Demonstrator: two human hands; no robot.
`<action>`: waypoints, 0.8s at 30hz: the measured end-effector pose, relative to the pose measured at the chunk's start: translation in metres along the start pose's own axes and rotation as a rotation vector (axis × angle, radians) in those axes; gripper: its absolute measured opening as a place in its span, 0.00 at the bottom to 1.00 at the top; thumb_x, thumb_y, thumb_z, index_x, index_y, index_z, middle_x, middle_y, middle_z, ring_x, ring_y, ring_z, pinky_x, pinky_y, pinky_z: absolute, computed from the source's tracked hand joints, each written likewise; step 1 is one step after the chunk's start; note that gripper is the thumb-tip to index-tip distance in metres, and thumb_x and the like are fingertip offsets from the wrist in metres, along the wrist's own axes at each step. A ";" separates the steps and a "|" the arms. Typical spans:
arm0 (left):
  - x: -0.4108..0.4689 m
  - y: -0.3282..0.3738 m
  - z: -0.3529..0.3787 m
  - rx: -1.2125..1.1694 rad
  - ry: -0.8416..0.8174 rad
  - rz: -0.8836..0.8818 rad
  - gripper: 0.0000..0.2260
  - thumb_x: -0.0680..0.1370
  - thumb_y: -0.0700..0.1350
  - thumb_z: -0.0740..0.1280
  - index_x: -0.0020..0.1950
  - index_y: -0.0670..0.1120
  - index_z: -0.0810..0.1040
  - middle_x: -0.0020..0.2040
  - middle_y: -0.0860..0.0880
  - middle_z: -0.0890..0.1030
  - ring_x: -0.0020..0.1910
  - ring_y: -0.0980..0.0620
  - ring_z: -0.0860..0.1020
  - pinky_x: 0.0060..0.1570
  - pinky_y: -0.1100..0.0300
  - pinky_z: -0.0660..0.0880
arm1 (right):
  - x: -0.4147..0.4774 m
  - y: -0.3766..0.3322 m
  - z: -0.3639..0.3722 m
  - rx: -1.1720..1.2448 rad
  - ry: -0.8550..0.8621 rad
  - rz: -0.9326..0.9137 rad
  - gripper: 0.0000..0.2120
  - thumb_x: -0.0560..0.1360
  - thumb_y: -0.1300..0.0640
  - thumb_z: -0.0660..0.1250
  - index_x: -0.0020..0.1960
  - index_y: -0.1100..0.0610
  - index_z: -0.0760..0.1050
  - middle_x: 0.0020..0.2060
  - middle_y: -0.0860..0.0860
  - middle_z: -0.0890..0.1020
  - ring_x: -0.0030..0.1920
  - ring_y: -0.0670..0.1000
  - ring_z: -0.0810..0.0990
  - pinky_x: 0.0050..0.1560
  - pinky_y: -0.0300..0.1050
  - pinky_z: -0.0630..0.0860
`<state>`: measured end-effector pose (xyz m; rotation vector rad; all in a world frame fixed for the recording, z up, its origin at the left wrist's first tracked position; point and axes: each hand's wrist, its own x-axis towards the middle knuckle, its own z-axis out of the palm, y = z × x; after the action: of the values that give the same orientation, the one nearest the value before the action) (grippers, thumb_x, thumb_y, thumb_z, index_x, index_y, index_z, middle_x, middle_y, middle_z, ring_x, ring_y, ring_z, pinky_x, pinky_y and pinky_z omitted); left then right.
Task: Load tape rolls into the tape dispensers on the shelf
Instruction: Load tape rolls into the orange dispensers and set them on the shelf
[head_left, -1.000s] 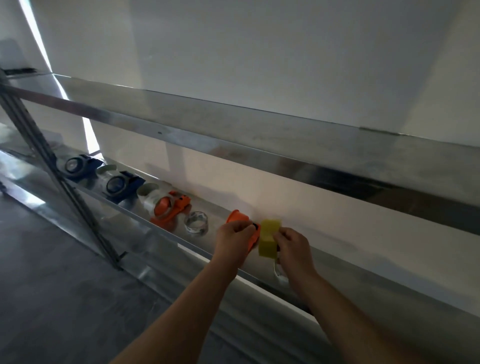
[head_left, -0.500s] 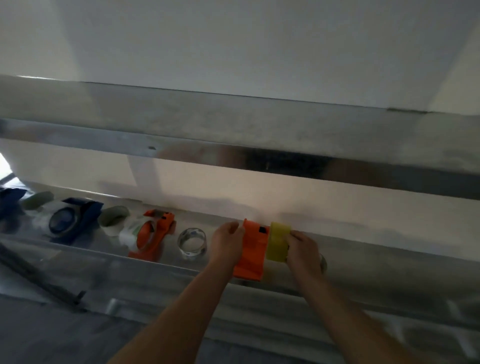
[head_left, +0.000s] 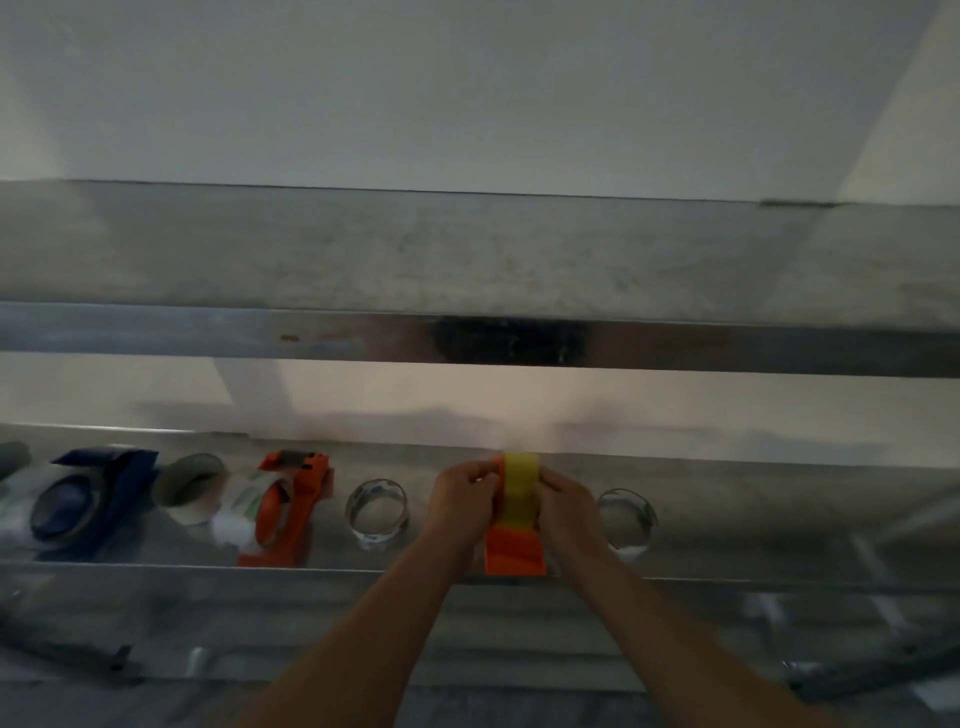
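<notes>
Head view: both hands, left (head_left: 464, 499) and right (head_left: 569, 506), clamp the yellow tape roll (head_left: 521, 486) onto an orange dispenser (head_left: 515, 552) at the shelf's front edge (head_left: 363, 574).

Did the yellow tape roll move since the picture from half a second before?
Yes. The yellow tape roll was beside the orange dispenser, on its right. Now it sits over the dispenser's far end, so it went left, while both clear rolls stay put.
</notes>
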<state>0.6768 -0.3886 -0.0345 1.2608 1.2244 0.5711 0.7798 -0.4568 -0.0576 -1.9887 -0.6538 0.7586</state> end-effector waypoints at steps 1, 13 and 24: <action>-0.002 0.002 -0.001 -0.019 0.008 -0.007 0.08 0.77 0.42 0.65 0.44 0.48 0.85 0.39 0.46 0.84 0.42 0.43 0.83 0.46 0.44 0.81 | 0.003 0.002 0.004 -0.058 -0.041 -0.035 0.17 0.73 0.51 0.56 0.55 0.47 0.80 0.46 0.51 0.84 0.46 0.53 0.82 0.49 0.55 0.80; 0.006 -0.019 -0.003 0.191 -0.025 -0.005 0.03 0.74 0.44 0.70 0.40 0.48 0.80 0.41 0.43 0.83 0.41 0.44 0.82 0.46 0.46 0.81 | -0.011 -0.007 -0.009 0.143 -0.205 0.102 0.10 0.75 0.61 0.64 0.43 0.53 0.85 0.42 0.59 0.85 0.45 0.61 0.84 0.49 0.64 0.80; 0.004 -0.039 -0.008 0.229 -0.135 -0.010 0.06 0.78 0.39 0.66 0.41 0.45 0.80 0.38 0.45 0.80 0.35 0.52 0.77 0.36 0.59 0.75 | -0.011 0.010 -0.006 0.011 -0.242 0.129 0.16 0.74 0.46 0.60 0.36 0.53 0.80 0.37 0.51 0.83 0.40 0.51 0.81 0.45 0.51 0.78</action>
<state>0.6599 -0.3924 -0.0703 1.4592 1.2063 0.3389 0.7782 -0.4721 -0.0606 -1.9603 -0.6633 1.0910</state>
